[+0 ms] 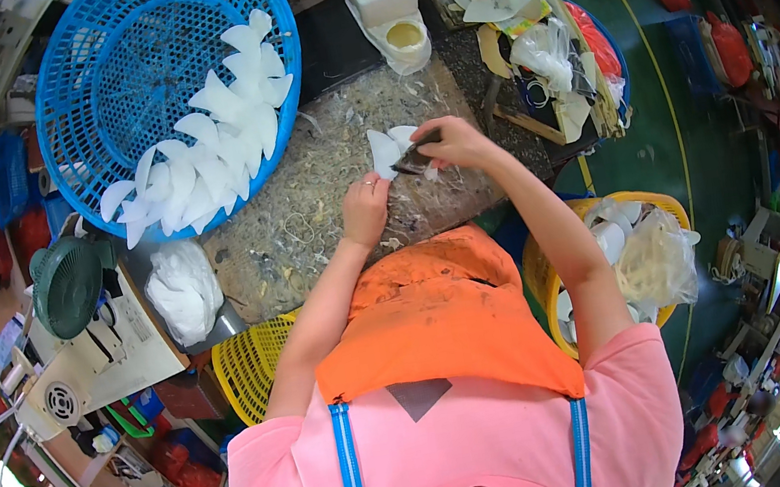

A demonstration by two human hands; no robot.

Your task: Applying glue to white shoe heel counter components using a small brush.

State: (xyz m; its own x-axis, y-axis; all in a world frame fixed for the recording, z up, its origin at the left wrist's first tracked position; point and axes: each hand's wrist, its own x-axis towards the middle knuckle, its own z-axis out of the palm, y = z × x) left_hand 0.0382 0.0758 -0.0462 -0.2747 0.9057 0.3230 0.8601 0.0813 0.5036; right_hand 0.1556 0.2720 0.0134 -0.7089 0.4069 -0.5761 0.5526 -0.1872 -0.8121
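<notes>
My left hand (pixel 366 209) is closed, pinching the lower end of a white curved piece (pixel 383 152) over the worn work board (pixel 284 174). In my right hand (pixel 454 144) is a dark hand tool (pixel 411 157) with a narrow end, held up against the white material. Its exact kind is partly hidden by my fingers. A second white piece (pixel 402 134) shows just beyond the tool, partly covered. At the far left, a large blue basket (pixel 54 122) holds many similar white curved pieces (pixel 233 101), overlapping in a row along its right side.
A white dispenser with a round cup (pixel 405 37) stands at the board's far edge. Scraps and thread litter the board. To the right lies a cluttered tray (pixel 534 126); a yellow basket (pixel 678 211) with bagged parts stands nearer. A white plastic bag (pixel 184 292) and green fan (pixel 66 289) are left.
</notes>
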